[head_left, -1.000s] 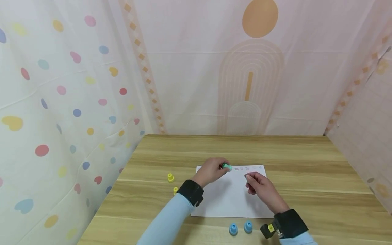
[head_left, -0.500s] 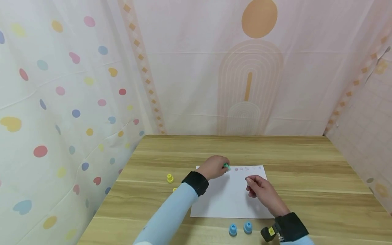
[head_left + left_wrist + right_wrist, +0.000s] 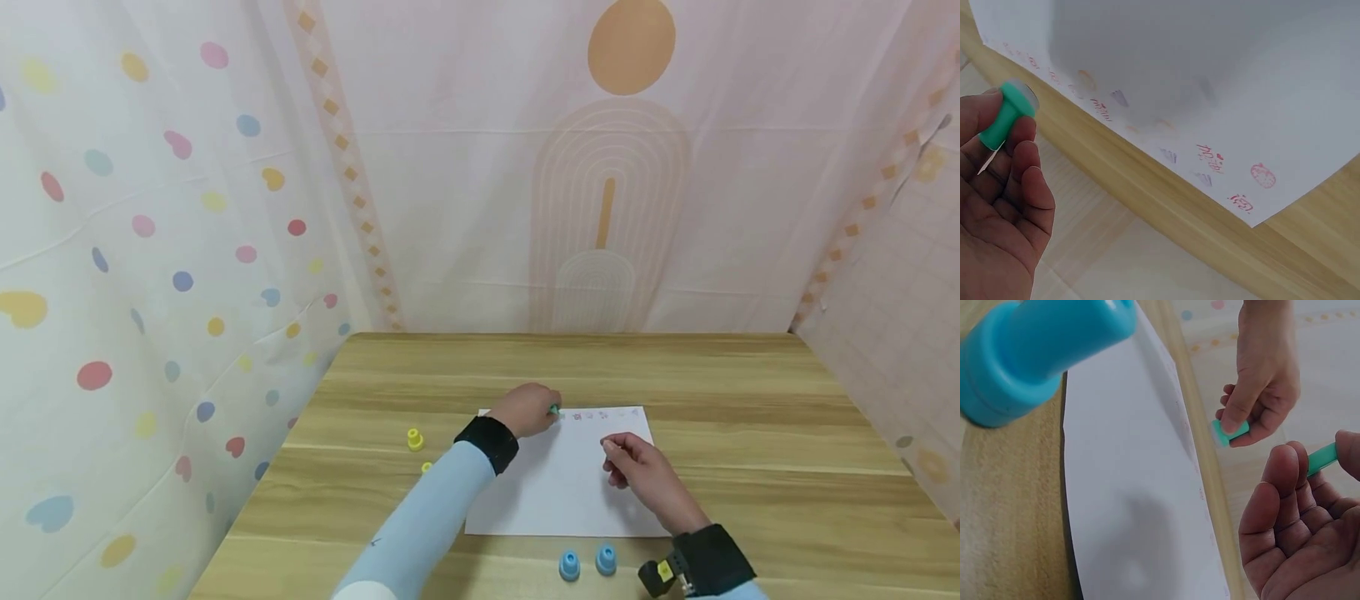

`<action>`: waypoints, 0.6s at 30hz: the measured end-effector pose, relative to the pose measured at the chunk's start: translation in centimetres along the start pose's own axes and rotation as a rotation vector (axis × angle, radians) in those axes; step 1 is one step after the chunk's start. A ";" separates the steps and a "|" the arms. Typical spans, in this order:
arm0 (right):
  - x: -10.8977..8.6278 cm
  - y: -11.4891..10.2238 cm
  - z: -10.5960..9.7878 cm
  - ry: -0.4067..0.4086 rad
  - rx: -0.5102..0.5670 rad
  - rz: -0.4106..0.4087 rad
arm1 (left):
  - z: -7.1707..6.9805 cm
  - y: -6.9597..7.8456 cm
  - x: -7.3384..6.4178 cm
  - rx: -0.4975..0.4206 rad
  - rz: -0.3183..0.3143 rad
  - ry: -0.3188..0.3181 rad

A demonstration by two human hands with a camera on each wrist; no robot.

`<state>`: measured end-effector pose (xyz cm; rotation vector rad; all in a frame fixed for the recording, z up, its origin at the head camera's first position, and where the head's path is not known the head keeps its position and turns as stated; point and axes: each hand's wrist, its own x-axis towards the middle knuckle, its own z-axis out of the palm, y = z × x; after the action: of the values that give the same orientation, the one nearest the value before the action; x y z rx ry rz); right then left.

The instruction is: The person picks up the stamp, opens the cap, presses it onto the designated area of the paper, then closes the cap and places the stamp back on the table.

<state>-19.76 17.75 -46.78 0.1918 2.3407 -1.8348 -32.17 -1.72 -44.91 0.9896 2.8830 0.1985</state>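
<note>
And it's the left grip (image 3: 525, 409) with the green stamp (image 3: 1007, 115), thumb clamped across the slim body and fingers closing from the other side, the wide pale end poking clear! It's tilted in the air there, right by the far edge of the paper (image 3: 577, 487). Looks like hard plastic to me, so surely light, stiff and tough to break; the smooth sides, though, could twist under a lazy pinch. Best hold? Exactly that narrow body, well back from the pale end, whose face may well smear at a touch. Over to the right grip (image 3: 1304, 531), nearer the person and lower: thumb and finger pinch a small green piece (image 3: 1322, 459), mostly covered, so its full shape I can't tell. It looks rigid, nearly weightless and easily dropped, so the pads at its sides are the spot. Between the two grips and beyond lie printed marks (image 3: 1263, 175) along the paper's edge; the sheet itself is thin and would slide or crease if nudged. On the table (image 3: 720, 392), nearer the person than the right grip, stand two blue stamps (image 3: 569, 567), and left of the left grip, yellow stamps (image 3: 415, 441), one partly hidden by the sleeve (image 3: 431, 504).
</note>
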 end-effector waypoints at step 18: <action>-0.2 0.3 0.2 0.012 0.011 -0.006 | 1.4 -0.2 0.3 0.039 -0.007 -0.025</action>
<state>-19.44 17.61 -47.06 0.1979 2.3429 -1.8547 -32.38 -1.56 -46.36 0.9806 2.8782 0.1283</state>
